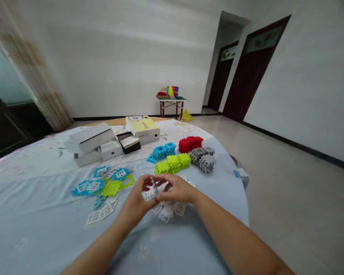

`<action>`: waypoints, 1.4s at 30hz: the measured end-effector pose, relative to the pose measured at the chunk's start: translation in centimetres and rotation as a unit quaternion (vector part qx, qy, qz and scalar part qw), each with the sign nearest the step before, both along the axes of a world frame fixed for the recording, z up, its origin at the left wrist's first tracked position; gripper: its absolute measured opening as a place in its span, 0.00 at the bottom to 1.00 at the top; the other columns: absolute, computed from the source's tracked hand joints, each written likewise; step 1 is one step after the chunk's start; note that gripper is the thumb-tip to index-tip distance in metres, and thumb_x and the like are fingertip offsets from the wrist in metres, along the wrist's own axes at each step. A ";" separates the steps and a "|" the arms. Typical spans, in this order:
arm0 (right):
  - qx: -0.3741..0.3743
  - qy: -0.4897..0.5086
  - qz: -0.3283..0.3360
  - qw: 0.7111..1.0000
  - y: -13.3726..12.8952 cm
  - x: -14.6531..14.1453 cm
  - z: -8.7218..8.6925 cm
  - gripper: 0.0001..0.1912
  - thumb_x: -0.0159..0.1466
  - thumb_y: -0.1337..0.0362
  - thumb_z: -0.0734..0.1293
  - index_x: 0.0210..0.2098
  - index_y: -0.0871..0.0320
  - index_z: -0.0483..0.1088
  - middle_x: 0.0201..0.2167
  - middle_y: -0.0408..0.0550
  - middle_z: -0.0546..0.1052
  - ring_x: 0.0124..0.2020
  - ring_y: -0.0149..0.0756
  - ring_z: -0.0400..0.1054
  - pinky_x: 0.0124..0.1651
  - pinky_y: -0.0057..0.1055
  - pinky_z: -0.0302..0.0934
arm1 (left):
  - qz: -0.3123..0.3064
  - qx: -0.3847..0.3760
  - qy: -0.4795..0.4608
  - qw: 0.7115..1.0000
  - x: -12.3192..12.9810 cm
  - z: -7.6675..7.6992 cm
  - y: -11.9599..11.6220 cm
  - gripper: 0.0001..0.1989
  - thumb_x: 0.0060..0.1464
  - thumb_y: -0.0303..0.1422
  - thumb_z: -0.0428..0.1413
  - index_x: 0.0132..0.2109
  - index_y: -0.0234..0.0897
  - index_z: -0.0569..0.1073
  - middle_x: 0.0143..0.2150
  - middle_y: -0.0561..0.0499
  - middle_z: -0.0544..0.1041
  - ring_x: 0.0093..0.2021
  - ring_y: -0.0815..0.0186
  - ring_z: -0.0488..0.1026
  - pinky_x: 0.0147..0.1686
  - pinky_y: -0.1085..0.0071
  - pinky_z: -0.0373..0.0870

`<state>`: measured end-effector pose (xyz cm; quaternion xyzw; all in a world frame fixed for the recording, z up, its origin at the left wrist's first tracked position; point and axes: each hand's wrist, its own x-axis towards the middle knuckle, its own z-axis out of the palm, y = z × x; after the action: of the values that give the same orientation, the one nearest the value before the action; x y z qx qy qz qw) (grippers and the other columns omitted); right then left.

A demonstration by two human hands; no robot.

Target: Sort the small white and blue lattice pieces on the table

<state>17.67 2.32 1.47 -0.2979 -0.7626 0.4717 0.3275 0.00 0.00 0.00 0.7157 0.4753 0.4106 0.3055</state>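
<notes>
My left hand (pixel 139 196) and my right hand (pixel 177 190) meet over the middle of the table, with fingers curled together. Between them is a thin grey toothed piece (pixel 154 185), seen nearly edge-on and gripped from both sides. Just below and behind the fingers lies a loose pile of white square lattice pieces (pixel 166 212). Left of my hands, flat blue toothed pieces (pixel 87 188) and a lime green gear-like piece (pixel 111 188) spread out, with some white lattice pieces lying on and around them. My fingers partly cover the grey piece and the pile.
Beyond my hands stand rows of lime green gears (pixel 173 163), blue gears (pixel 162 151), red gears (pixel 190 143) and grey gears (pixel 203 159). White boxes (pixel 91 138), a black tray (pixel 129 143) and a yellow-white box (pixel 143 128) stand farther back. The round table's edge (pixel 245 194) curves at right.
</notes>
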 end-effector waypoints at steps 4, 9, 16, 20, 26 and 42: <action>-0.016 -0.010 0.012 1.000 0.3 0.1 -0.2 0.30 0.49 0.60 0.71 0.51 0.56 0.63 0.45 0.49 0.70 0.42 0.35 0.66 0.38 0.29 0.63 | -0.015 0.006 0.025 1.000 0.0 -0.1 -0.1 0.26 0.43 0.34 0.59 0.50 0.38 0.59 0.46 0.46 0.69 0.45 0.61 0.69 0.45 0.59 0.67; -0.024 0.000 0.018 1.000 0.6 0.2 -0.5 0.29 0.51 0.62 0.69 0.52 0.55 0.62 0.46 0.48 0.70 0.41 0.33 0.66 0.35 0.27 0.61 | -0.032 0.010 0.065 0.997 -0.1 0.2 -0.5 0.33 0.41 0.36 0.60 0.54 0.40 0.55 0.50 0.44 0.66 0.48 0.58 0.68 0.45 0.57 0.68; 0.084 -0.082 -0.067 0.991 0.9 1.5 0.8 0.28 0.51 0.61 0.69 0.50 0.55 0.64 0.44 0.48 0.71 0.40 0.33 0.66 0.37 0.29 0.61 | -0.055 0.061 0.118 0.990 -1.2 0.2 -0.6 0.35 0.45 0.39 0.57 0.59 0.48 0.52 0.54 0.46 0.61 0.50 0.59 0.67 0.46 0.58 0.69; 0.196 -0.147 -0.209 0.947 2.7 5.9 2.8 0.25 0.52 0.62 0.68 0.49 0.58 0.65 0.44 0.50 0.70 0.40 0.34 0.65 0.44 0.34 0.59 | 0.002 0.071 0.121 0.990 -2.7 0.7 0.1 0.31 0.48 0.42 0.55 0.58 0.46 0.55 0.52 0.46 0.62 0.49 0.59 0.68 0.44 0.60 0.71; 0.237 -0.306 -0.350 0.853 7.3 13.5 5.0 0.25 0.51 0.61 0.67 0.48 0.60 0.66 0.46 0.53 0.70 0.45 0.40 0.65 0.49 0.35 0.57 | 0.082 0.074 0.094 0.989 -4.4 1.7 1.4 0.27 0.49 0.45 0.52 0.54 0.39 0.61 0.48 0.45 0.67 0.45 0.59 0.71 0.44 0.59 0.71; 0.228 -0.376 -0.325 0.838 10.2 14.0 5.5 0.25 0.50 0.64 0.67 0.48 0.58 0.67 0.47 0.51 0.71 0.46 0.39 0.65 0.49 0.33 0.57 | 0.185 0.070 0.109 0.974 -10.6 4.6 3.0 0.25 0.46 0.49 0.51 0.46 0.37 0.69 0.47 0.46 0.69 0.43 0.61 0.72 0.44 0.62 0.70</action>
<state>31.66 12.50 6.93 -0.5996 -0.7726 0.0032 0.2088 -10.59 3.00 4.59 0.6754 0.6002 0.4114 0.1200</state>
